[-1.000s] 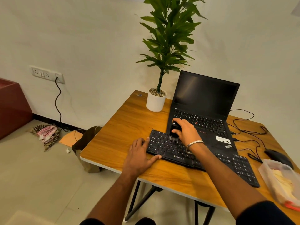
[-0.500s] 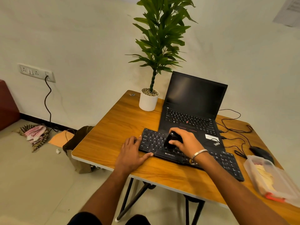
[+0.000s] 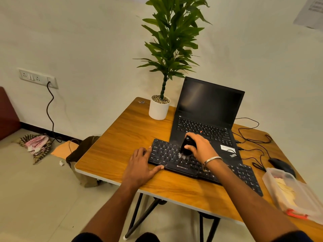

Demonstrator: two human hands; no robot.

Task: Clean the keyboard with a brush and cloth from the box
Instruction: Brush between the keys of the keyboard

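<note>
A black keyboard lies across the wooden table in front of an open laptop. My right hand grips a black brush, whose pale bristles touch the keys in the keyboard's left-middle area. My left hand rests flat on the table at the keyboard's left end, its thumb lying along the front edge. A clear plastic box with a pale cloth inside stands at the table's right edge.
The black laptop stands open behind the keyboard. A potted plant sits at the back left. A black mouse and tangled cables lie at the right. On the floor left: a bag and cloths.
My right hand moved the brush toward the keyboard's front rows, then back up to its left-middle keys. My left hand stayed at the left end. The view shifted.
</note>
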